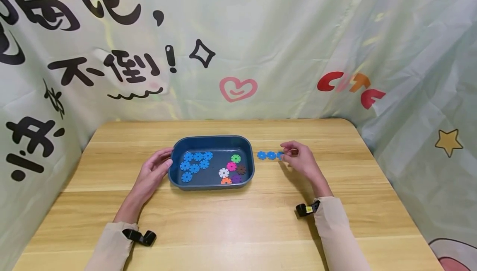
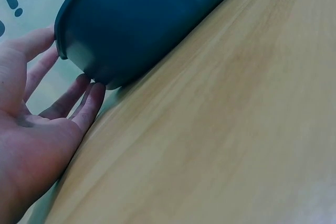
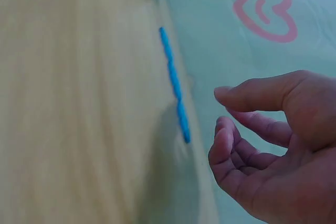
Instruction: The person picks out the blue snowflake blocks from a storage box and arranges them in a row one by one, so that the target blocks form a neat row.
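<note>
A dark blue tray (image 1: 212,187) stands on the table with several blue notched discs (image 1: 194,168) in its left half. My left hand (image 1: 153,170) rests against the tray's left end, its fingers fairly straight; in the left wrist view the fingertips (image 2: 95,90) touch the rim and lower wall. Right of the tray, a row of blue notched discs (image 1: 271,155) lies flat on the table. My right hand (image 1: 299,158) hovers at the row's right end and partly covers the last disc. In the right wrist view, its thumb and fingers are apart with nothing between them.
In the tray's right half lie single discs: green (image 1: 236,158), pink (image 1: 231,166), brown (image 1: 241,169), white (image 1: 223,173), purple (image 1: 236,178) and orange (image 1: 226,181). A printed cloth (image 1: 283,47) hangs behind the wooden table (image 1: 231,229) and along its sides.
</note>
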`<state>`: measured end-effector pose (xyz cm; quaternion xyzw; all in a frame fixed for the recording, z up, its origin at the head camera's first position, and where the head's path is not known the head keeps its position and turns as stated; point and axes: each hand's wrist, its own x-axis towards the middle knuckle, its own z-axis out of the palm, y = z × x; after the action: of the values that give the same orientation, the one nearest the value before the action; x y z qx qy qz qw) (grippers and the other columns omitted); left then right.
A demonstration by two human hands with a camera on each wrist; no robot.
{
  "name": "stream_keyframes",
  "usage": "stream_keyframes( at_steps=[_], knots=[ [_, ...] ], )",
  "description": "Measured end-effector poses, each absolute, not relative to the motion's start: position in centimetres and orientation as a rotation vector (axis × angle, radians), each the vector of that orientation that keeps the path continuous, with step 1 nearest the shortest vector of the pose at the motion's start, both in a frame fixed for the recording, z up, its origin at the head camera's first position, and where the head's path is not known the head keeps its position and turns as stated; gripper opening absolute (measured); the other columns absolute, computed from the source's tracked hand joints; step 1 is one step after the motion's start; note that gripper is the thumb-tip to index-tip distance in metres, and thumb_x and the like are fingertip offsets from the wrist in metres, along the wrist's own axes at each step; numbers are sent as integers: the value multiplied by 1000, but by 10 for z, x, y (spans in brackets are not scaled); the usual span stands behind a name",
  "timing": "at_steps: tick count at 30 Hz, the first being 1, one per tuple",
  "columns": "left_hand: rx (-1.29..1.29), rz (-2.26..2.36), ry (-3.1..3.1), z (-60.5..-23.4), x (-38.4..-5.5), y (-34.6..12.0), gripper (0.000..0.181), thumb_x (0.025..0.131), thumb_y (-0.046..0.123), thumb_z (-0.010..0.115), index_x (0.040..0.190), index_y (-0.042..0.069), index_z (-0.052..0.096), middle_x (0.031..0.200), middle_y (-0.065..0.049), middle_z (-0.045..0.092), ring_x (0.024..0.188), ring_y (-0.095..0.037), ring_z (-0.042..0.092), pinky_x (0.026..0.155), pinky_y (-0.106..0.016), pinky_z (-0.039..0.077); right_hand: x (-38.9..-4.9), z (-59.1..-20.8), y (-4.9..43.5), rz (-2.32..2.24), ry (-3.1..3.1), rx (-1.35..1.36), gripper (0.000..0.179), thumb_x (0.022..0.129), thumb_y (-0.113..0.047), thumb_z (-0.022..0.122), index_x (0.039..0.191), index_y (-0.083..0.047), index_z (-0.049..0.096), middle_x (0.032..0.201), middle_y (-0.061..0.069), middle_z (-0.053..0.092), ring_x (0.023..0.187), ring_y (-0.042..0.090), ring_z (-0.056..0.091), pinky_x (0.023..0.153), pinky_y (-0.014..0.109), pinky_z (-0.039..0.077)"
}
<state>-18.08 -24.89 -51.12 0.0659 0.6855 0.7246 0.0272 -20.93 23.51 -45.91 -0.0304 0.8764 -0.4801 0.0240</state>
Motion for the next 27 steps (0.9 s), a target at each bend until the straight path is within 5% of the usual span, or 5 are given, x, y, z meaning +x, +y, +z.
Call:
stream_keyframes(
  at_steps=[13, 20, 27],
  knots=[
    [207, 2243, 2114, -512, -181, -249, 49, 106, 19, 60, 151, 6, 47, 148, -15, 46, 130, -22, 49, 100, -23, 51, -198, -437, 211, -1598, 2716, -283, 34, 93, 1, 73, 126, 0, 65, 117, 25, 62, 98, 29, 63, 75, 24, 55],
    [208, 2222, 2132, -513, -181, -249, 50, 106, 20, 59, 152, 6, 46, 150, -16, 44, 130, -21, 49, 100, -23, 51, -192, -432, 196, -1689, 2686, -328, 32, 92, 1, 74, 123, 0, 67, 114, 24, 64, 97, 29, 63, 85, 38, 57],
    [216, 2243, 2118, -511, -181, -248, 49, 106, 18, 59, 151, 5, 46, 148, -16, 46, 129, -20, 50, 100, -23, 51, -187, -430, 180, -1743, 2653, -412, 29, 91, 2, 74, 119, -1, 68, 109, 23, 67, 92, 25, 63, 80, 29, 58]
  ],
)
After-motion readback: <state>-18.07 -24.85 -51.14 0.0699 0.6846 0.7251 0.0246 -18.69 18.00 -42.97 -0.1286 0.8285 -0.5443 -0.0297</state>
